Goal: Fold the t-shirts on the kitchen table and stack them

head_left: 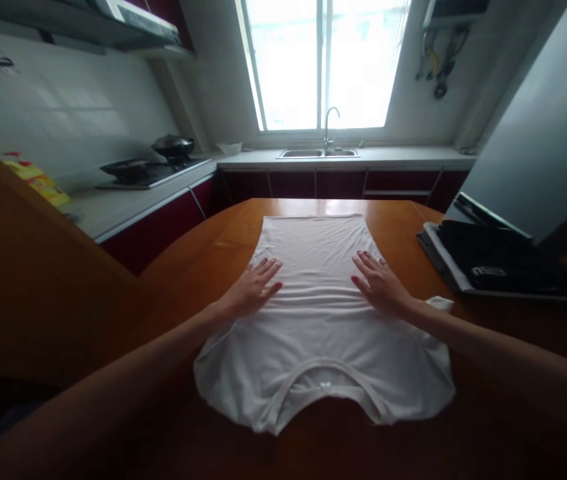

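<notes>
A white T-shirt (321, 333) lies spread on the wooden table (203, 267), its neckline towards me and its hem at the far side. Soft creases run across its middle. My left hand (255, 285) rests flat on the left side of the shirt, fingers spread. On the opposite side, my right hand (378, 283) also lies flat on the cloth with its fingers apart. Neither hand grips the fabric. Both sleeves spread out near me, and the right one is partly hidden by my right forearm.
Folded dark clothes (498, 260) are stacked at the table's right. Beyond the table, a counter holds a sink (318, 153) with a faucet under the window. A stove (153, 175) with a wok (173, 145) stands at the left, near a yellow bottle (38, 180). A refrigerator (538, 127) is at the right.
</notes>
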Tool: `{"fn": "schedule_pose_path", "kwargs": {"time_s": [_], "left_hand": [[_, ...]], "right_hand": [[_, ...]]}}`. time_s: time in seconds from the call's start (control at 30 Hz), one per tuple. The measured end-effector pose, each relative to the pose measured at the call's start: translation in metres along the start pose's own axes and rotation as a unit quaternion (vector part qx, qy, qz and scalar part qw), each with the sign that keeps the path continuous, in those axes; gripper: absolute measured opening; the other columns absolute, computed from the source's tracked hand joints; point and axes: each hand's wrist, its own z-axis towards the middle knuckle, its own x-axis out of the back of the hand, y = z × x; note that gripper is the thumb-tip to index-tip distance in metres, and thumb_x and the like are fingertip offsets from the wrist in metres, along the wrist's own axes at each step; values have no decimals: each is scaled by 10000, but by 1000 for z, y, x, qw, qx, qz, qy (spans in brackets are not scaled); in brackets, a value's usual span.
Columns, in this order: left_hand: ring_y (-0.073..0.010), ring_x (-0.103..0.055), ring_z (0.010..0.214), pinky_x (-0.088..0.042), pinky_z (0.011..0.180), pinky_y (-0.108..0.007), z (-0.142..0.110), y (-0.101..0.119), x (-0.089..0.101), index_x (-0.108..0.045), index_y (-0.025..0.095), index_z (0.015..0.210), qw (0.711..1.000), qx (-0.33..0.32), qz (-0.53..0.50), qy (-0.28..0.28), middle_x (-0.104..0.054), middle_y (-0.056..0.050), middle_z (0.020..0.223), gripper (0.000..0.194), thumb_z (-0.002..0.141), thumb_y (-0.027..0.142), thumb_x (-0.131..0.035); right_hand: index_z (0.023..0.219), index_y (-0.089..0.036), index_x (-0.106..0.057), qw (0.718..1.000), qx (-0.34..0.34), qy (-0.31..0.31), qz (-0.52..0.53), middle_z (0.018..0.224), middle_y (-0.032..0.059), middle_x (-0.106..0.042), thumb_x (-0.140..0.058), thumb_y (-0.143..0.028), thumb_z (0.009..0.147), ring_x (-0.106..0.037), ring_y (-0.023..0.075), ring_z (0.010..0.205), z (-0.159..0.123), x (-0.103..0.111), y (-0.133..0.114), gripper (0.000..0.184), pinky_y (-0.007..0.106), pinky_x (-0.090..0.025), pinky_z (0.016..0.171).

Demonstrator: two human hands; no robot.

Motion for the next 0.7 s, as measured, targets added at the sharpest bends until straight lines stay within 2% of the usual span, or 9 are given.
{"fn": "schedule_pose_path", "kwargs": {"time_s": [0.1, 0.2, 0.27, 0.43, 0.6, 0.67, 0.7], "left_hand": [[-296, -200, 1544, -181, 1242, -549, -34, 38, 5, -358, 262, 1582, 998, -58, 3, 5, -307, -93, 1639, 631, 1023, 553, -369], [-300, -185, 1547, -187, 1239, -566, -77, 71, -1, -326, 314, 1590, 994, -106, 2, -30, -270, -70, 1653, 613, 1023, 530, -407], [-316, -187, 1544, -193, 1230, -588, -101, 83, -6, -326, 331, 1589, 991, -124, 2, -50, -252, -75, 1657, 606, 1022, 524, -418], [-343, -175, 1543, -144, 1225, -629, -137, 94, -6, -318, 362, 1587, 987, -153, 11, -52, -249, -77, 1659, 622, 1005, 524, -465], [-346, -267, 1518, -219, 1213, -615, -149, 97, 0, -374, 365, 1563, 984, -169, 12, -49, -320, -77, 1637, 607, 991, 533, -491], [-320, -306, 1505, -244, 1222, -569, -148, 88, 1, -424, 345, 1539, 992, -124, 23, -1, -374, -71, 1615, 580, 993, 529, -487], [-317, -331, 1492, -270, 1218, -547, -147, 80, 2, -452, 324, 1523, 996, -78, 33, 35, -403, -83, 1597, 578, 985, 531, -498]], "right_hand": [[1550, -192, -411, 999, 38, 0, 21, 1628, 140, -304, -370, -429, 1029, -240, 289, 1530, -37, 13, -33, 574, 567, -237, 1223], [1572, -229, -378, 993, 102, -49, 46, 1655, 95, -240, -406, -416, 1026, -198, 267, 1543, -87, 19, -60, 578, 541, -191, 1246], [1575, -260, -376, 985, 133, -91, 58, 1660, 81, -226, -442, -426, 1017, -188, 275, 1544, -116, 20, -69, 586, 547, -169, 1249], [1591, -293, -333, 979, 136, -136, 72, 1661, 91, -214, -540, -511, 968, -165, 314, 1545, -152, 25, -75, 692, 576, -131, 1247], [1580, -289, -362, 979, 125, -143, 71, 1659, 109, -212, -532, -585, 957, -169, 335, 1542, -166, 30, -85, 710, 590, -145, 1238], [1554, -277, -420, 982, 123, -133, 58, 1656, 114, -229, -530, -572, 962, -171, 338, 1541, -167, 30, -90, 671, 600, -154, 1231], [1532, -266, -458, 985, 117, -120, 52, 1652, 117, -247, -526, -552, 969, -180, 336, 1540, -166, 29, -92, 635, 601, -164, 1229]]}}
